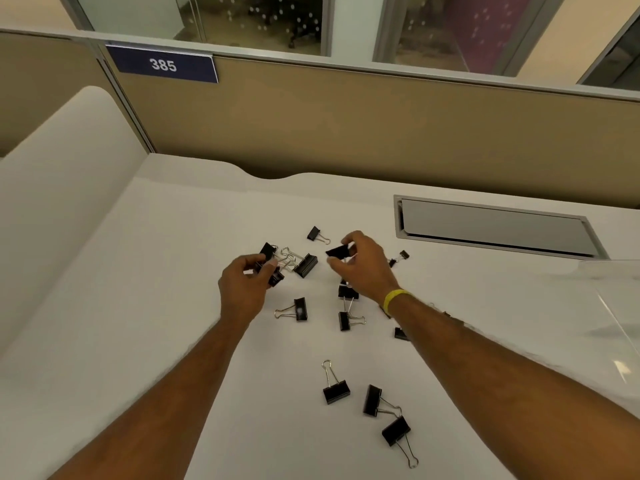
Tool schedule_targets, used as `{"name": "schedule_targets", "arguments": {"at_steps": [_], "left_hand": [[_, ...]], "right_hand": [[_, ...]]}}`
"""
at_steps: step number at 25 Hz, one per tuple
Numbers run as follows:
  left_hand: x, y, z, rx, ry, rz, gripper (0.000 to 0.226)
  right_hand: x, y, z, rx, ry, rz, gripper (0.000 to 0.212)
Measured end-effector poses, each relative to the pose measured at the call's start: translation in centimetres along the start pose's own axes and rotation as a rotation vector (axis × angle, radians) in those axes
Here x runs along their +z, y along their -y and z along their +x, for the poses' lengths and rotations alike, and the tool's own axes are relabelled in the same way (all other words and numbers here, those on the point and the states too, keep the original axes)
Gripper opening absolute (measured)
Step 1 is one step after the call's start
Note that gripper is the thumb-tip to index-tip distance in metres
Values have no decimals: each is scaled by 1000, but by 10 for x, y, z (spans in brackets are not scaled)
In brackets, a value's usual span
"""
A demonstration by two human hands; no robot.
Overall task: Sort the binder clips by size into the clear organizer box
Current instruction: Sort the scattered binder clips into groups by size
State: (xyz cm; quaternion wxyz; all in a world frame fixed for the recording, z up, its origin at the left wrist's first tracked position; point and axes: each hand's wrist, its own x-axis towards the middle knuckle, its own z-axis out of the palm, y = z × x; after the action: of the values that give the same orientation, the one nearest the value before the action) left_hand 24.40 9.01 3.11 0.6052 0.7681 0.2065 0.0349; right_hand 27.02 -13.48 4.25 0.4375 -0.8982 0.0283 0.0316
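Several black binder clips with silver handles lie scattered on the white desk [173, 271]. My right hand [360, 268], with a yellow wristband, pinches one black clip [338, 251] just above the desk. My left hand [242, 285] grips a small black clip [275, 277] at the edge of a tangled cluster holding a large clip [306, 266]. Three larger clips lie nearer me, one of them [336, 391] upright on its handles' side. Small clips [401, 255] sit beyond my right hand. The clear organizer box [613, 306] shows only partly at the right edge.
A grey cable-tray flap [495, 225] is set into the desk at the back right. A tan partition wall [346, 126] with a "385" sign [164, 65] closes the far side. A curved white panel [62, 188] rises on the left.
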Motion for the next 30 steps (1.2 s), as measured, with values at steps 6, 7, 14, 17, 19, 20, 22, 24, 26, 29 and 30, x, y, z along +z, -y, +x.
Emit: {"name": "schedule_targets", "arguments": {"at_steps": [6,7,14,17,19,20,22,24,26,29,30], "left_hand": [[6,-4,36,183,-43,182,25],[9,0,38,211,-35,184,24],[20,13,49,317,67,274,29],[20,16,55,369,87,381,30],[18,19,58,395,95,459,34],[17,20,60,402,108,486,36],[15,24,61,421,131,521,40],[13,25,59,425,131,526,42],[11,23,57,428,115,527,41],[8,23,55,447,92,521,39],[7,23,55,453,84,519,39]], "right_hand": [[66,37,6,-14,28,-84,46],[72,38,7,-14,28,-144,48],[89,32,14,-110,24,-411,54],[93,28,14,-138,43,-432,56],[93,26,14,-165,38,-435,56],[92,24,14,-180,25,-425,55],[85,20,15,-186,-7,-381,48],[73,12,19,-156,-41,-336,39],[58,4,29,-114,-64,-307,34],[42,-5,50,-81,-54,-325,34],[39,-7,57,-71,-38,-340,36]]}}
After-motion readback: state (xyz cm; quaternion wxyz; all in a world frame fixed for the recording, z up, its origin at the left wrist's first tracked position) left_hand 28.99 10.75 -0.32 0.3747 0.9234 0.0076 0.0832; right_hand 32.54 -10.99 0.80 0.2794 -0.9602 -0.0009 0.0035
